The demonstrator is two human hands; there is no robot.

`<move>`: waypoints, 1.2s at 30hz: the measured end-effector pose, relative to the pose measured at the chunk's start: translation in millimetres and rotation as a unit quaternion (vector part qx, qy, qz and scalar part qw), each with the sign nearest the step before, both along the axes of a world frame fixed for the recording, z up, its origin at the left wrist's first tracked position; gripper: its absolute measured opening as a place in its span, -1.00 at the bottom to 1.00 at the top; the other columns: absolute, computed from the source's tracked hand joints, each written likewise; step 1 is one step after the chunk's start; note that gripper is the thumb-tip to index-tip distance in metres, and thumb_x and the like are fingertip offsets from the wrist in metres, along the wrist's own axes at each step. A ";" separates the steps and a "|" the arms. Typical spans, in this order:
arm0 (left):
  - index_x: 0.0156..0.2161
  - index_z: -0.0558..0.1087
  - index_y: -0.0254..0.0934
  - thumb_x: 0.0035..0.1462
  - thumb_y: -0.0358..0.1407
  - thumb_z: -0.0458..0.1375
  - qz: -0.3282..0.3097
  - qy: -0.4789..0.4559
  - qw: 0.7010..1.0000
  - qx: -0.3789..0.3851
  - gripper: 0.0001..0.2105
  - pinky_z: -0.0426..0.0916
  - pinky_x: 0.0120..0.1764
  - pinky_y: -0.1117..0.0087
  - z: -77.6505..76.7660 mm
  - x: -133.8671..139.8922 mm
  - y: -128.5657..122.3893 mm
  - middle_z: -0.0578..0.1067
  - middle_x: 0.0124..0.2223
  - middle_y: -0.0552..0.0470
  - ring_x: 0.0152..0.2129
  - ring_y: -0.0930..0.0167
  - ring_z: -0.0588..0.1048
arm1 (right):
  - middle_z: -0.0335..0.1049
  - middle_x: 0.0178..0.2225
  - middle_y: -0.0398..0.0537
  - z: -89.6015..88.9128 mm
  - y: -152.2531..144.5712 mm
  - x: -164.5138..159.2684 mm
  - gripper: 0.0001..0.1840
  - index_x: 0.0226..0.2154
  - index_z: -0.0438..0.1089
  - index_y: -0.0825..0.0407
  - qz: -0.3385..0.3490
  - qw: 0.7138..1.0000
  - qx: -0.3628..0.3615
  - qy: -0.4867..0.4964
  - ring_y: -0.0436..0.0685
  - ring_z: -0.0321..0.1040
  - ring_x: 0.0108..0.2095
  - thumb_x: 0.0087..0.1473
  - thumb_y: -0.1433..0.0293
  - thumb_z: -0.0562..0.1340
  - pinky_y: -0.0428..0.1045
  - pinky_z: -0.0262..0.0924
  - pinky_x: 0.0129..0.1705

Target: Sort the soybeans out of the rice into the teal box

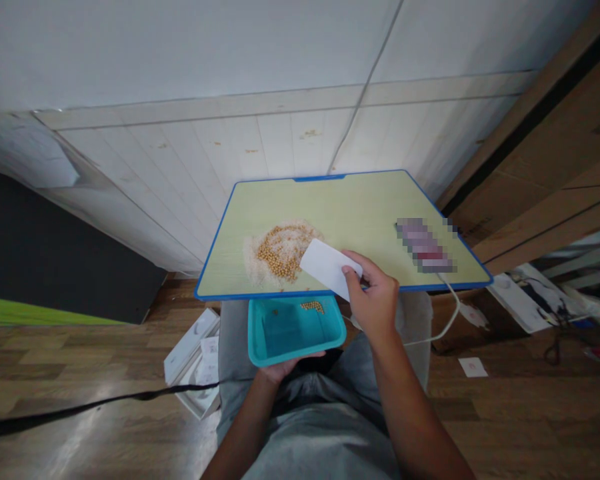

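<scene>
Your right hand [375,287] pinches a white rectangular card [327,265], its long axis slanting left and away to the right side of a heap of golden beans and pale grains [283,253] on a blue-edged, pale-green board [365,207]. Your left hand [283,369] lies under a teal rectangular tray [297,360], nearer you than the heap; I cannot tell its fingers' grip.

Readable text: nil.

Marks seen, all illegible:
- White paper slip [210,350] on the open white cardboard box [187,350]: small dark print, too fine to resolve.
- Square white paper card [473,367] on the brown wood-look floor [510,427]: reddish mark, form unclear.
- Large brown cardboard carton [545,173], right side: faint darker print, too dim to read.
- Oblong purple-grey device [420,243] on the yellow-green, blue-edged board [360,207]: face pixelated, reddish band, content obscured.
</scene>
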State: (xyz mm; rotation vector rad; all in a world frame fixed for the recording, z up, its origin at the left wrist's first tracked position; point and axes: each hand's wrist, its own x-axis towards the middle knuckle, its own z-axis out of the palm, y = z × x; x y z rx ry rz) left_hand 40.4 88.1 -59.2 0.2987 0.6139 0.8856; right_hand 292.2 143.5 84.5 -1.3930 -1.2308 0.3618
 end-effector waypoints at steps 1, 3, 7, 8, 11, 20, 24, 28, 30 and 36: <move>0.45 0.79 0.21 0.32 0.41 0.37 0.000 -0.001 1.000 0.001 -0.27 0.28 0.55 -0.88 -0.6 -0.2 0.1 0.51 0.77 0.01 0.75 -0.54 0.28 | 0.97 0.01 0.12 -0.3 1.2 -0.4 -0.54 0.13 0.94 -0.06 0.003 1.000 0.001 0.000 0.29 0.85 -0.20 0.44 0.14 0.39 0.10 0.74 -0.08; 0.43 0.80 0.23 0.32 0.40 0.36 0.003 0.000 1.000 0.000 -0.30 0.24 0.59 -0.87 -1.7 -0.7 0.4 0.53 0.76 0.03 0.75 -0.53 0.29 | 0.97 0.05 0.12 -0.1 3.7 -1.1 -0.55 0.13 0.94 -0.08 0.013 1.000 0.006 0.001 0.32 0.89 -0.12 0.45 0.13 0.39 0.13 0.78 0.03; 0.36 0.83 0.20 0.23 0.37 0.48 0.015 -0.004 1.000 -0.022 -0.31 0.22 0.63 -0.80 -2.8 -2.4 0.4 0.66 0.66 -0.03 0.72 -0.53 0.34 | 0.97 0.10 0.10 3.1 6.4 -2.6 -0.59 0.11 0.94 -0.11 0.044 0.999 0.016 -0.002 0.36 0.93 0.01 0.46 0.15 0.40 0.17 0.81 0.17; 0.38 0.82 0.19 0.22 0.36 0.50 0.018 -0.007 0.999 -0.025 -0.29 0.21 0.64 -0.78 -2.6 -2.9 0.2 0.68 0.64 -0.05 0.73 -0.52 0.33 | 0.97 0.10 0.09 4.2 6.3 -2.8 -0.60 0.10 0.95 -0.12 0.049 0.999 0.019 -0.004 0.37 0.94 0.03 0.46 0.16 0.40 0.17 0.81 0.18; 0.45 0.78 0.20 0.24 0.35 0.49 0.028 -0.012 0.999 -0.029 -0.25 0.19 0.67 -0.75 -1.8 -4.6 -0.6 0.69 0.63 -0.04 0.75 -0.50 0.31 | 0.98 0.09 0.09 6.5 5.7 -3.4 -0.62 0.08 0.95 -0.12 0.053 0.998 0.028 -0.008 0.37 0.95 0.06 0.47 0.18 0.40 0.16 0.82 0.17; 0.46 0.80 0.22 0.24 0.34 0.47 0.025 0.004 0.999 -0.027 -0.25 0.18 0.66 -0.79 -0.5 -5.0 0.8 0.64 0.68 0.00 0.73 -0.51 0.33 | 0.98 0.09 0.05 7.0 6.7 -3.5 -0.63 0.06 0.95 -0.14 0.069 0.997 0.029 -0.005 0.37 0.95 0.12 0.48 0.19 0.39 0.16 0.82 0.21; 0.39 0.82 0.22 0.24 0.34 0.47 0.024 0.009 0.999 -0.024 -0.31 0.22 0.63 -0.79 -0.2 -5.0 0.1 0.66 0.66 0.00 0.73 -0.49 0.35 | 0.97 0.12 0.06 7.9 7.2 -4.2 -0.63 0.07 0.95 -0.14 0.074 0.997 0.032 -0.005 0.37 0.94 0.15 0.50 0.19 0.39 0.17 0.82 0.24; 0.32 0.86 0.23 0.25 0.42 0.45 0.031 0.006 0.999 -0.022 -0.33 0.24 0.64 -0.76 -1.9 -6.4 -0.8 0.67 0.65 0.04 0.73 -0.50 0.34 | 0.98 0.11 0.05 8.1 8.0 -5.2 -0.64 0.07 0.95 -0.15 0.099 0.994 0.037 -0.004 0.36 0.95 0.15 0.51 0.22 0.38 0.17 0.82 0.24; 0.32 0.86 0.23 0.23 0.43 0.46 0.030 0.002 0.999 -0.025 -0.32 0.25 0.64 -0.75 -1.9 -7.0 -0.6 0.65 0.67 0.04 0.74 -0.49 0.33 | 0.98 0.10 0.05 8.0 7.7 -5.3 -0.64 0.07 0.95 -0.15 0.099 0.994 0.034 -0.001 0.36 0.95 0.14 0.51 0.21 0.39 0.17 0.82 0.23; 0.35 0.84 0.21 0.25 0.42 0.45 0.024 -0.001 0.999 -0.022 -0.31 0.24 0.63 -0.78 -2.3 -6.8 0.5 0.63 0.69 0.01 0.73 -0.49 0.34 | 0.97 0.12 0.06 6.6 7.1 -5.0 -0.64 0.08 0.95 -0.14 0.100 0.994 0.033 0.005 0.37 0.94 0.17 0.52 0.19 0.39 0.18 0.81 0.27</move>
